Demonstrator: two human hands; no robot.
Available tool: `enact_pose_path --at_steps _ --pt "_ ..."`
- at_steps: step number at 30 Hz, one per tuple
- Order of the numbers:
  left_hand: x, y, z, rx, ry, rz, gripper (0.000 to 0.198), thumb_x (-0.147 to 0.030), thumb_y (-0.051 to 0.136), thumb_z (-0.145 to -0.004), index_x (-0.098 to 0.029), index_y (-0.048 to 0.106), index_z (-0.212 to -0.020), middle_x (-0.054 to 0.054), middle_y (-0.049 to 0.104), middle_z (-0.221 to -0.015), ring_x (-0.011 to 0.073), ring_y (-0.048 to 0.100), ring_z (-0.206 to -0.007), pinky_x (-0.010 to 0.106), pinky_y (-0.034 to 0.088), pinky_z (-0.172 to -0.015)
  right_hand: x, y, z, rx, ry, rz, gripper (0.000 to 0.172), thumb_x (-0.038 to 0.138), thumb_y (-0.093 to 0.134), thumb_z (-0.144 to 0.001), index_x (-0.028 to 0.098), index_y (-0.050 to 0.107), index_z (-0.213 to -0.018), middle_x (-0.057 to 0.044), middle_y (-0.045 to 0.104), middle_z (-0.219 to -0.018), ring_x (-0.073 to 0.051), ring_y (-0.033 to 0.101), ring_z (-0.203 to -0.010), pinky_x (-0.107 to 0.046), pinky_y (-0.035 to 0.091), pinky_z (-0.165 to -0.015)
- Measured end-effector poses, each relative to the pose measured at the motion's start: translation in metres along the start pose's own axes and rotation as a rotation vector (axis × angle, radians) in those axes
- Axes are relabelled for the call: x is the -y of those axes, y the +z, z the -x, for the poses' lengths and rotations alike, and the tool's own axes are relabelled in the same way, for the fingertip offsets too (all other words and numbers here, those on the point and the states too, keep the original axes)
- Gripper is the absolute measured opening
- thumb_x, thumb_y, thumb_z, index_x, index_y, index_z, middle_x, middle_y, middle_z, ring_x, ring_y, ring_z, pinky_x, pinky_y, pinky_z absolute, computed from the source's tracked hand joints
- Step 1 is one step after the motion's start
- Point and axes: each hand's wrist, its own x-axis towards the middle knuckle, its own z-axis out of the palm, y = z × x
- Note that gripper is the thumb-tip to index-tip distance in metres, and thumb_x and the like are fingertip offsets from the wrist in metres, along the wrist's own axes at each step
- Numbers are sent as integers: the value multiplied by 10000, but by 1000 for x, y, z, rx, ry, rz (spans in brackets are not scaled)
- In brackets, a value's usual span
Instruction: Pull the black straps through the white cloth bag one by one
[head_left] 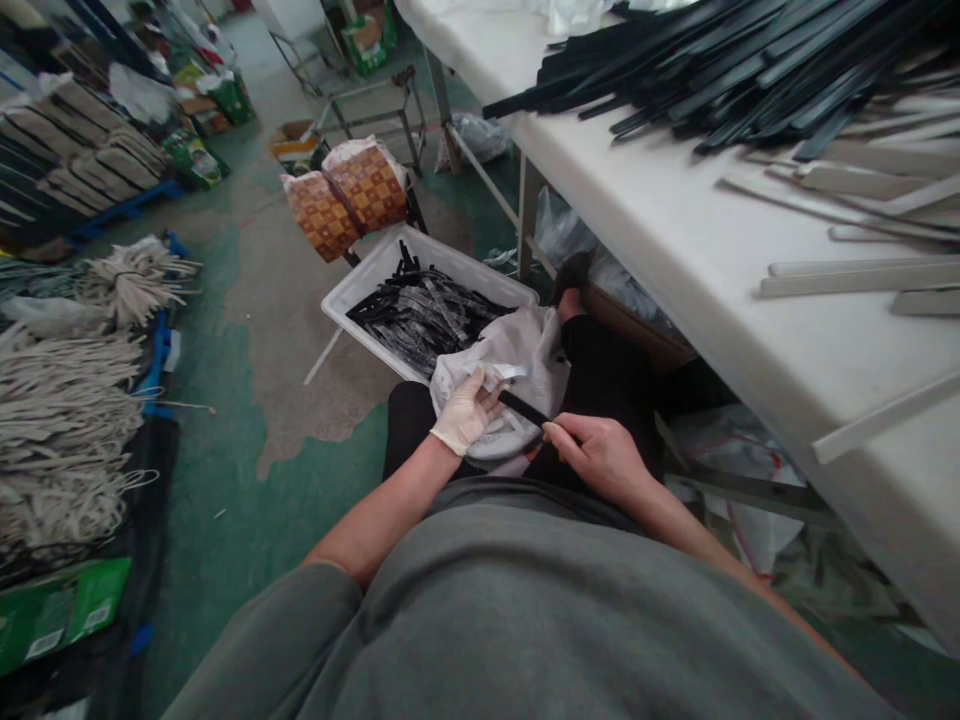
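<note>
My right hand is bare and closed around one end of a black strip. The strip slants up and left across my lap, its far end close to my left hand's fingers. My left hand wears a pale thin glove with the cuff at the wrist. Its palm is turned up, thumb and fingers apart. Just beyond the fingertips is a small shiny, pale piece, too blurred to name. Under both hands a whitish cloth or sack covers my lap and hangs over the near edge of a white bin.
Several black strips fill the bin. Behind it stands a seat wrapped in a checked brown mat. At right, a white-topped table bears black strips and pale strips. Bundled pale cords lie at left.
</note>
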Motion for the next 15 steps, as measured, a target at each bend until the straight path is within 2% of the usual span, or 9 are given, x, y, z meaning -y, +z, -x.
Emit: enact_pose_path --at_steps 8,15 --pt "4 4 8 56 -6 -15 282 -417 742 -780 -194 626 -909 24 682 -885 157 667 -819 283 536 -760 1 9 -10 27 57 3 418 443 426 -910 210 583 -601 -35 636 -572 -150 537 -503 -266 274 -507" --pt "6 10 15 28 -37 7 192 -337 718 -812 -172 628 -849 18 674 -830 143 652 -762 273 526 -736 1 9 -6 95 110 -25 425 429 416 -899 201 586 -584 -29 618 -545 -141 522 -496 -256 275 -507"
